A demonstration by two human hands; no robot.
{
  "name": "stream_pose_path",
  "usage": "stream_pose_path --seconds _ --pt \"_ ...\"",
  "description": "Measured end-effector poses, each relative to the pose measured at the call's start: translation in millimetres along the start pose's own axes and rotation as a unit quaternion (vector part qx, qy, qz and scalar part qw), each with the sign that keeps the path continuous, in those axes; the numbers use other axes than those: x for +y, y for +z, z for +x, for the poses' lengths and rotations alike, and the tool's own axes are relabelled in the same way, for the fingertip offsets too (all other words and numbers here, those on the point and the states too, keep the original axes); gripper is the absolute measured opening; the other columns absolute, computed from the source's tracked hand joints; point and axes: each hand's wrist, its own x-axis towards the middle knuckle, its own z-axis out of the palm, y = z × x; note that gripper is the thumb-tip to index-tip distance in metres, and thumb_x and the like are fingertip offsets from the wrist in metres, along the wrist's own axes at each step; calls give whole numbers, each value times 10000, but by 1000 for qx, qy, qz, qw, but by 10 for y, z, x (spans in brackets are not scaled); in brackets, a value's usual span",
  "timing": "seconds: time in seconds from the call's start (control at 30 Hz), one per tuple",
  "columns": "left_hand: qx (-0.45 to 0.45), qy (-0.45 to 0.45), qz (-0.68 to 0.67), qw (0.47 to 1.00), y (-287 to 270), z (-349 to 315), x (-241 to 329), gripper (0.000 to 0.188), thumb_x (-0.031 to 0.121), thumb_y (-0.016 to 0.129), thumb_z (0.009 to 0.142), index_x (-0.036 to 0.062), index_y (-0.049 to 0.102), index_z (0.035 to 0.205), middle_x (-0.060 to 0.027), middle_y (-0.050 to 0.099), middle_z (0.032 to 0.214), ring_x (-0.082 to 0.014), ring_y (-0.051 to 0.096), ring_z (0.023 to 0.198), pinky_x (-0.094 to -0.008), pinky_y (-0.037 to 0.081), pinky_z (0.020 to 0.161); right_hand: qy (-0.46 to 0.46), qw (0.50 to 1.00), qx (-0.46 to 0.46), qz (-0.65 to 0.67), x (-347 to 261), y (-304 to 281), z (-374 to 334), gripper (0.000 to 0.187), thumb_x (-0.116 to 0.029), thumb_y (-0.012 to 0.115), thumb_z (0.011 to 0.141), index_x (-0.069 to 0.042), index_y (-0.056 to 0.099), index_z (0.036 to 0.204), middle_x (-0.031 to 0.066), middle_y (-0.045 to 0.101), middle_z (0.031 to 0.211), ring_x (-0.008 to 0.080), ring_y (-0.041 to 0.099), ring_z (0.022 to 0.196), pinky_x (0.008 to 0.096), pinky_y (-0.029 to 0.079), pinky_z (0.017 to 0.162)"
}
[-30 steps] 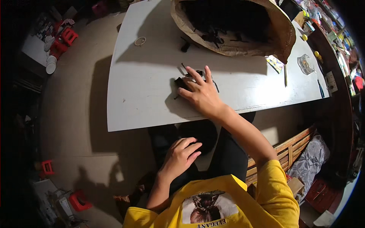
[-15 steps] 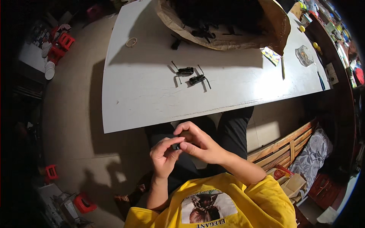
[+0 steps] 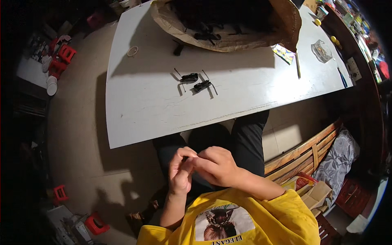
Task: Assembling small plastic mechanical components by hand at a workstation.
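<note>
My left hand (image 3: 179, 173) and my right hand (image 3: 219, 166) meet over my lap, just short of the table's near edge. Both are closed, fingertips pressed together around a small black part that the fingers now cover. Beyond them on the white table (image 3: 143, 110) lie two black plastic pieces with thin bent arms, one piece (image 3: 189, 77) slightly farther off and left of the other (image 3: 201, 85). Another dark piece (image 3: 178, 49) rests in shadow beside a large brown paper sack (image 3: 228, 45), whose open mouth shows several more black pieces.
A pale ring (image 3: 132, 51) lies at the table's far left. To the right are a colourful packet (image 3: 284, 54), a thin stick (image 3: 298, 67), a glass bowl (image 3: 321, 52) and a blue pen-like tool (image 3: 342, 77). A wooden bench (image 3: 302, 157) stands at my right.
The right hand has turned and curled its fingers over the left fingertips, covering the small black part that showed between them. The whole view has shifted slightly; the table pieces stay put.
</note>
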Motion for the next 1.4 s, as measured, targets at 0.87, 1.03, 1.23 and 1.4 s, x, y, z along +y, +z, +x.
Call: stream_pose_path --seconds 0.87,1.03,1.23,1.4 --pt "-296 189 290 890 -24 155 120 258 197 769 618 36 676 798 -60 620 592 -168 572 453 -244 396 416 258 843 -307 357 -108 -595 -128 242 -234 504 903 3 552 901 114 520 645 194 427 509 304 363 498" --pt "-170 150 458 860 22 187 129 281 100 747 670 38 643 923 -56 573 601 -153 531 471 -261 418 454 119 971 -206 20 248 -579 177 219 -219 610 818 -33 581 930 137 561 811 303 559 765 369 457 665" --pt "-176 50 487 854 98 153 86 562 35 730 680 84 537 1205 -13 502 612 -87 422 497 -204 388 479 81 954 39 -285 1024 -305 730 281 -95 617 729 -74 567 1004 133 518 1012 314 500 944 389 425 763" --pt "-125 92 488 859 12 137 137 534 -12 683 711 76 525 1214 -45 543 712 -91 477 555 -204 422 531 169 931 -26 -324 1023 -321 685 309 -78 634 689 -58 577 991 159 507 1047 322 477 976 385 417 795"
